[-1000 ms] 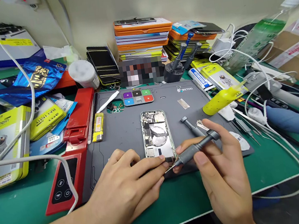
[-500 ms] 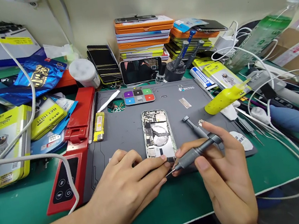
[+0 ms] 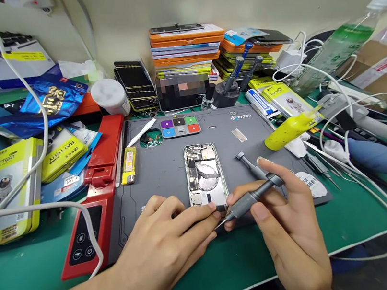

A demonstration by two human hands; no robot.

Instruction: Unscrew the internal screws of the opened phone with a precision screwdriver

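Observation:
An opened phone (image 3: 207, 177) lies face up on the dark grey work mat (image 3: 161, 169), its circuit boards and a round coil area exposed. The fingers of my left hand (image 3: 170, 245) bend over the phone's lower end and hold it, hiding that part. My right hand (image 3: 292, 222) grips a grey precision screwdriver (image 3: 249, 200) at a slant. Its thin tip points at the phone's bottom edge beside my left fingertips; exact contact is hidden. Just beyond my right fingers, a second grey screwdriver (image 3: 249, 163) rests on the mat.
A yellow battery (image 3: 129, 166), a white pry tool (image 3: 142, 132) and a colour-marked tray (image 3: 179, 125) lie on the mat. A red device (image 3: 107, 153) borders it at left. At right are a yellow bottle (image 3: 286, 133), a blue air blower (image 3: 377, 156) and loose white cables.
The view has shifted slightly. Both hands, the phone and the screwdriver keep nearly the same positions.

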